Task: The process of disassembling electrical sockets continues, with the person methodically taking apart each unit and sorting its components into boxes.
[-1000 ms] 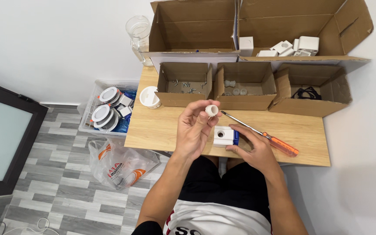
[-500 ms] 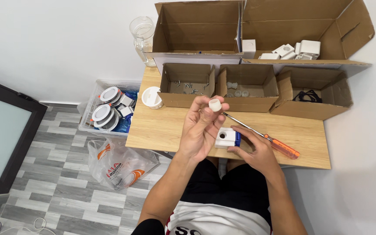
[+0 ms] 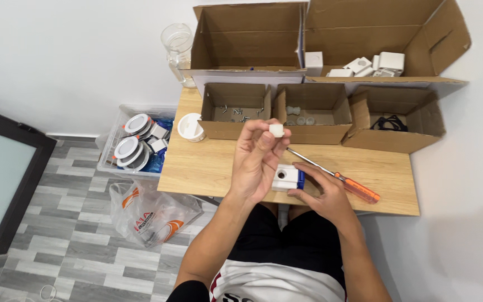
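From my remote seat, I saw the left hand [image 3: 255,162] raised above the wooden table [image 3: 208,168], its fingers closed narrowly around a small white plastic piece [image 3: 276,130] held at the fingertips. The piece looked smooth and roughly round, but it was too small for me to tell its exact shape. The right hand [image 3: 322,193] rested low on the table, fingers on the side of a white block [image 3: 284,178] with a round hole in its top and a blue part at its right side. I could not tell whether this hand gripped the block or only touched it. A screwdriver [image 3: 336,178] with a thin metal shaft and an orange handle lay diagonally just beside the right hand.

Behind the hands stood three small open cardboard boxes [image 3: 314,114] in a row, with dull brown walls and folded flaps. Two bigger cardboard boxes [image 3: 331,39] stood behind them against the white wall; the right one held white square parts. A white round lid [image 3: 190,126] lay near the left small box, and a clear plastic jug [image 3: 178,45] stood at the far left corner.

The front strip of the table was free, and the table's right edge was close to the wall. Left of the table, on the grey tiled floor [image 3: 57,235], was a clear bin [image 3: 141,142] with round white fittings and a crumpled plastic bag [image 3: 152,215].
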